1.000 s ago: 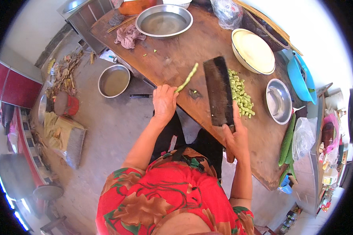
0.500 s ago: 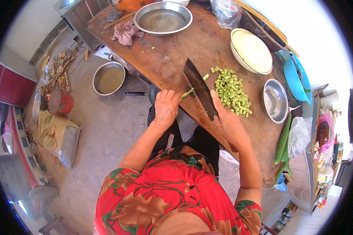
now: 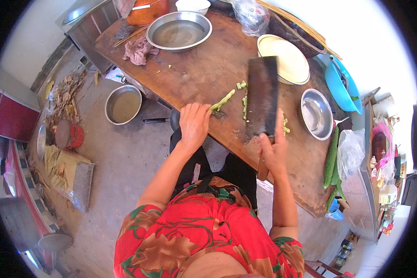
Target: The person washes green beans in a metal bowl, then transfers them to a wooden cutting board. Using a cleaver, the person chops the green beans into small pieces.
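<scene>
My left hand [image 3: 194, 124] is closed at the table's near edge, holding a slender green bean [image 3: 223, 101] that pokes out to the right over the wood. My right hand [image 3: 274, 153] grips the wooden handle of a dark, broad-bladed cleaver [image 3: 262, 95]. Its blade has its flat face turned up and is slightly blurred. Beneath and beside it lie cut green bean pieces [image 3: 241, 85]; the blade hides most of that pile. A gap separates the cleaver from the bean in my left hand.
On the wooden table [image 3: 208, 65] stand a metal basin of water [image 3: 179, 31], a cream-lidded bowl [image 3: 283, 59], a steel bowl [image 3: 316, 114] and a blue basin [image 3: 342, 85]. Long green cucumbers [image 3: 331, 157] lie by a plastic bag [image 3: 350, 153]. Another basin [image 3: 123, 104] sits on the floor.
The cleaver has swung right and turned flat-side up, now covering most of the cut pieces. My left hand stays at the edge, with more of the bean showing.
</scene>
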A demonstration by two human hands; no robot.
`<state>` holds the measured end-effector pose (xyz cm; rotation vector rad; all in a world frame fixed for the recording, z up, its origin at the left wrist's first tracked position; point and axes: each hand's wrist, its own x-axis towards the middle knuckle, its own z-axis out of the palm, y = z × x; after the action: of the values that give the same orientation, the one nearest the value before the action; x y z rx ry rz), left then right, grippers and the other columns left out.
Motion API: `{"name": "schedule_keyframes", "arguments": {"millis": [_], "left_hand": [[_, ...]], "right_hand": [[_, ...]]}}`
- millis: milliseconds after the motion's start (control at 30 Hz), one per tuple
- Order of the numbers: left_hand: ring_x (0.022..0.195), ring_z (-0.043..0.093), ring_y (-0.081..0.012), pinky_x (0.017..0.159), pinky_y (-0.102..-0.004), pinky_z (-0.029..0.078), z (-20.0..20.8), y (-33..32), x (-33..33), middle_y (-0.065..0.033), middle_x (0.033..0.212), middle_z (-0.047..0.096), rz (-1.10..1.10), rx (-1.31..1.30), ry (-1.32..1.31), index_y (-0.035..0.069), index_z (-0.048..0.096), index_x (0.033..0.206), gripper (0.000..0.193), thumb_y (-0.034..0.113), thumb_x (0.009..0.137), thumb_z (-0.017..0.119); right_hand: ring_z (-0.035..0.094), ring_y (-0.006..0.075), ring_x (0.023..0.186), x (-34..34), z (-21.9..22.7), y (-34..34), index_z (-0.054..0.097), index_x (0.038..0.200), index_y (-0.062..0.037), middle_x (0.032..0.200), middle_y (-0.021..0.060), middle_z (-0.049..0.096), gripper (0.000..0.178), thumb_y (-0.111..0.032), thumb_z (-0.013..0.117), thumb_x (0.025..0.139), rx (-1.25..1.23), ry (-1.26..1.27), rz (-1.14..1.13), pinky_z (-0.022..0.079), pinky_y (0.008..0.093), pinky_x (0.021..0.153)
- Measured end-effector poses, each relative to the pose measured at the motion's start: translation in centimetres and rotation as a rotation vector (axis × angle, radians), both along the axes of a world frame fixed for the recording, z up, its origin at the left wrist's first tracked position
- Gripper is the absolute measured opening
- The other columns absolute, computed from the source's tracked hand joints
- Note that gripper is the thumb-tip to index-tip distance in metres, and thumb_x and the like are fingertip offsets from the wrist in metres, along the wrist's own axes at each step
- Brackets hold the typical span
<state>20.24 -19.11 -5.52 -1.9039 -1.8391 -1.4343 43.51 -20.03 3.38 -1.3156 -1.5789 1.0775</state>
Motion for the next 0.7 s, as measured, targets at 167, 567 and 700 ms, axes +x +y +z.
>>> {"name": "schedule_keyframes", "arguments": {"millis": [167, 567, 700], "left_hand": [[0.093, 0.055, -0.0299, 0.080, -0.0416, 0.042, -0.9, 5.0, 1.4, -0.0093, 0.097, 0.058, 0.003, -0.166, 0.116, 0.007, 0.059, 0.111, 0.034, 0.015, 0.081, 0.071], [0.095, 0.054, -0.0323, 0.082, -0.0429, 0.042, -1.5, 4.0, 4.1, -0.0122, 0.101, 0.057, -0.287, -0.181, 0.063, 0.005, 0.061, 0.103, 0.029, 0.007, 0.077, 0.072], [0.095, 0.053, -0.0335, 0.083, -0.0426, 0.041, -1.3, 1.8, 4.9, -0.0134, 0.102, 0.057, -0.282, -0.163, 0.017, 0.005, 0.061, 0.102, 0.028, 0.007, 0.076, 0.071]], "right_hand": [[0.051, 0.0087, 0.053, 2.5, 1.2, -1.3, 0.011, 0.158, -0.0143, 0.099, 0.0119, 0.063, 0.081, 0.005, 0.050, 0.090, 0.117, 0.145, -0.203, 0.047, 0.0232, 0.046], [0.052, 0.0078, 0.055, 5.9, 0.2, -3.2, 0.017, 0.158, -0.0191, 0.090, 0.0047, 0.062, 0.082, 0.005, 0.052, 0.088, 0.000, -0.004, -0.155, 0.047, 0.0247, 0.049], [0.062, 0.0179, 0.063, 4.8, 0.7, -2.8, 0.020, 0.158, -0.0238, 0.078, 0.0146, 0.062, 0.084, 0.002, 0.056, 0.086, -0.061, -0.294, -0.013, 0.051, 0.0327, 0.060]]}}
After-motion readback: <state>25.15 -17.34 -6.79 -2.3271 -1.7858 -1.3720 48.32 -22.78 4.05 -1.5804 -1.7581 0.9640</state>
